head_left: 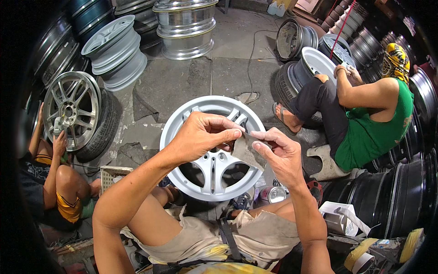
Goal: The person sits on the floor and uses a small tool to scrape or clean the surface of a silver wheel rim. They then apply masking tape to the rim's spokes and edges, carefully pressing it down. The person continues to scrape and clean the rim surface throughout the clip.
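Bare forearms (137, 192) extend from the lower edge, nearest the lens, to two hands meeting over a pale grey wheel (207, 171). Left hand (207, 132): thumb and index finger pinched on the upper left of a small grey sheet (247, 153). Right hand (280, 148): thumb and fingers pinched on its upper right. Sheet sits tilted between them, in front of the spokes; whether it touches the wheel, cannot tell. Markings: dark print on a white box (337, 217) at right, too small to make out. Edges: wheel's round rim visible except behind the left wrist; tin can (276, 195) near its lower right side. Room: grey floor (191, 80) runs from the wheel's far edge to stacked rims (185, 36), a dark cable (252, 64) crossing it. Sides tighter: co-worker in green top (378, 123) seated at right; co-worker's hand (59, 142) at a silver wheel (70, 109), left.
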The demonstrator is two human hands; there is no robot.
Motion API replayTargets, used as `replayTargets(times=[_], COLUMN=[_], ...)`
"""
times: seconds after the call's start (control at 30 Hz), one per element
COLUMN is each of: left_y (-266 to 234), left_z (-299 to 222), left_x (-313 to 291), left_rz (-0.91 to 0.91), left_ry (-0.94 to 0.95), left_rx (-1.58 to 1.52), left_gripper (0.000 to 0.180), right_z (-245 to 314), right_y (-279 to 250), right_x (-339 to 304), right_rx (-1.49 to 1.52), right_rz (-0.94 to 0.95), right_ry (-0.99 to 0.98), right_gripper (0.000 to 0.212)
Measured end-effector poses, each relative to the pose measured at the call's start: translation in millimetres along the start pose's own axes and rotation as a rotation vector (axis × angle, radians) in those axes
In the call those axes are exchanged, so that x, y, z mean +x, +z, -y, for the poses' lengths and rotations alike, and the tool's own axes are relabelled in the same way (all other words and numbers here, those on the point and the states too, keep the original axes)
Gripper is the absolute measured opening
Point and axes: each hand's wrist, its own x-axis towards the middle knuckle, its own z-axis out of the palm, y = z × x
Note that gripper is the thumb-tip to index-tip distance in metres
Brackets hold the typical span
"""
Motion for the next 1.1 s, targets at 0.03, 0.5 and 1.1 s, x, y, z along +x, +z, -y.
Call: replayTargets(times=[0.03, 0.5, 1.1], left_y=[1, -5, 1], left_z=[1, -12, -36], left_x=[0, -7, -11], left_rz=[-0.005, 0.095, 0.047], left_ry=[0.02, -0.107, 0.255], left_rx=[-0.016, 0.133, 0.225], left_gripper=[0.02, 0.023, 0.015], right_z=[-1, 4, 22], right_y=[0, 7, 14], right_x=[0, 0, 7], right_rx=[0.0, -0.409, -0.072], right_rz=[-0.007, 0.022, -0.11], right_ry=[-0.022, -0.35, -0.25], right_gripper=[0.023, 0.025, 0.013])
